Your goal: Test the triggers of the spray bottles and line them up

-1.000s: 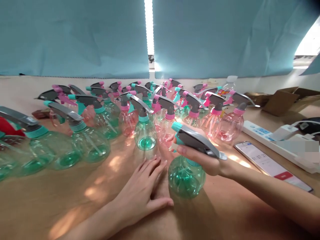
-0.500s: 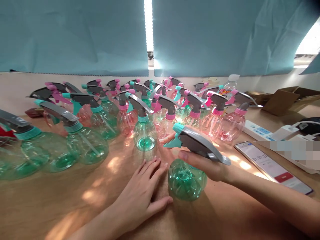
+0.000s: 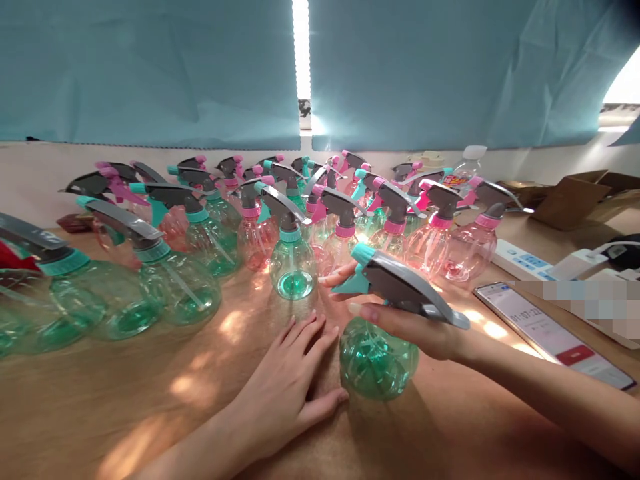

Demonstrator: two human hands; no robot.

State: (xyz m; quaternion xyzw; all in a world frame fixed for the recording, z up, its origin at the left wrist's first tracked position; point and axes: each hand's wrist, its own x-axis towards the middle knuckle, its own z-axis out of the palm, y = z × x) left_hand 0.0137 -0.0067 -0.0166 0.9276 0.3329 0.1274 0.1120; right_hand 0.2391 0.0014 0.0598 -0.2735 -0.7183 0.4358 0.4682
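My right hand [image 3: 405, 323] is wrapped round the neck of a green spray bottle [image 3: 377, 363] with a grey and turquoise trigger head. The hand hides the bottle's collar. My left hand [image 3: 287, 380] lies flat on the wooden table [image 3: 210, 427], fingers stretched out, holding nothing, just left of that bottle. Beyond its fingertips stands another green spray bottle [image 3: 294, 267], upright, with a turquoise collar. Several pink spray bottles [image 3: 470, 247] stand behind my right hand.
More green spray bottles [image 3: 183, 290] line the left side. At the right lie a phone [image 3: 545, 333] showing a timer and a white power strip [image 3: 525, 260] with plugs. Farther back are a cardboard box [image 3: 570, 200] and a clear bottle with a white cap [image 3: 473, 167]. A blue-green curtain [image 3: 150, 73] hangs behind.
The whole view has shifted slightly, so things sit a little farther right. Both hands and the held spray bottle keep nearly the same pose.
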